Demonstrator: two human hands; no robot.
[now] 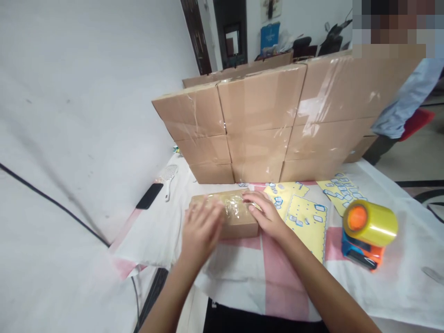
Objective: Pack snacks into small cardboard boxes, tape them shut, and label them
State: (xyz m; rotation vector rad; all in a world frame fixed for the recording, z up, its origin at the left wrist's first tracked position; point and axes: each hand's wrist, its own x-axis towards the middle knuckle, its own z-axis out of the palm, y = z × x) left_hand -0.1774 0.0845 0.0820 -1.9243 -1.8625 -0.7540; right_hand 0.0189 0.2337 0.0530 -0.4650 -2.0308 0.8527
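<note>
A small cardboard box [239, 230] lies flat on the table, with shiny clear tape across its top. My left hand [203, 226] is over the box's left part, fingers stretched out and slightly smeared by motion; whether they press on the tape I cannot tell. On the box's right end lies my right hand [266, 213], its fingers extended over the top and its thumb apart from them. To the right, an orange and blue tape dispenser [367, 256] stands with a large yellowish roll of tape [378, 224] on it.
Stacked cardboard boxes [262, 104] form a wall behind the small box. Yellow printed sheets [305, 219] lie right of it. A black phone [150, 196] and a white slotted spoon [169, 178] are at left, near the white wall [86, 92]. A person's sleeve [405, 104] shows at right.
</note>
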